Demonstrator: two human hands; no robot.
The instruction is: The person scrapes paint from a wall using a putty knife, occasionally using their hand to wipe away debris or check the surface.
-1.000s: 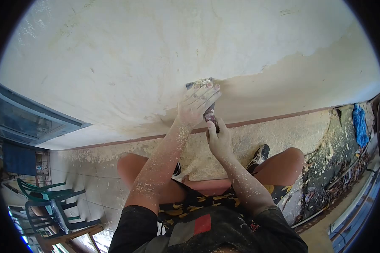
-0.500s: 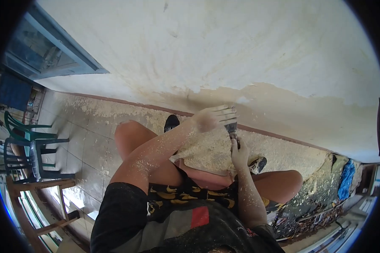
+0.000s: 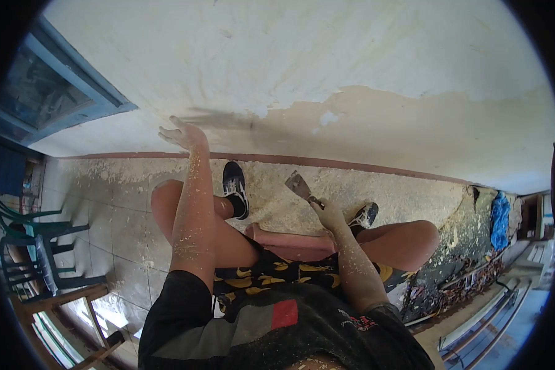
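Right at centre frame, our right hand [image 3: 328, 214] grips the scraper [image 3: 298, 185]; our left hand [image 3: 188, 135] (empty, spread open) hangs upper left, before the wall [image 3: 382, 117]. A shallow scraping angle, we'd say, avoids gouging.

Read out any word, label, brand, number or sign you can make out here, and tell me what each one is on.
No text can be read for certain.
Black shirt: small red and whitish print on the wearer's right side, too small and blurred to read.
Scraper in the right hand: no legible marking.
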